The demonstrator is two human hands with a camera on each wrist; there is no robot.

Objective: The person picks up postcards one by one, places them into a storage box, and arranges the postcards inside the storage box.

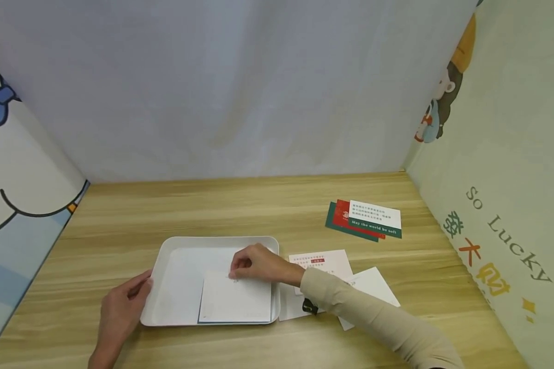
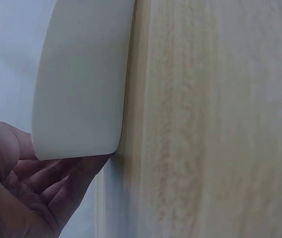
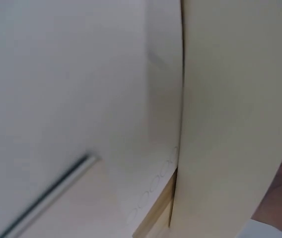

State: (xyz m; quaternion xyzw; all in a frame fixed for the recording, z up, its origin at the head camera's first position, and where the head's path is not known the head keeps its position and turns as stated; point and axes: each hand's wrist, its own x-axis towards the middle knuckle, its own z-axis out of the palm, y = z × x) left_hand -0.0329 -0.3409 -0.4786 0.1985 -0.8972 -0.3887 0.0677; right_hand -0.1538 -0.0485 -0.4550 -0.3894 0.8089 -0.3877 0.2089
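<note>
Right of the tray (image 1: 175, 287), a pink card (image 1: 334, 259) and a loose white card (image 1: 376, 287) lie on the table (image 1: 134, 210), partly hidden by the right sleeve (image 1: 374, 318) crossing the lower right of the frame. 3 overlapping cards (image 1: 374, 218) lie farther up on the right. The tray's long axis runs left to right, at lower centre; a square white card (image 1: 237, 302) lies in its right half, small print by its upper edge. The right hand (image 1: 260, 264), fingers curled, pinches that edge; the left hand (image 1: 123, 307) grips the tray's left rim between thumb and fingers.
</note>
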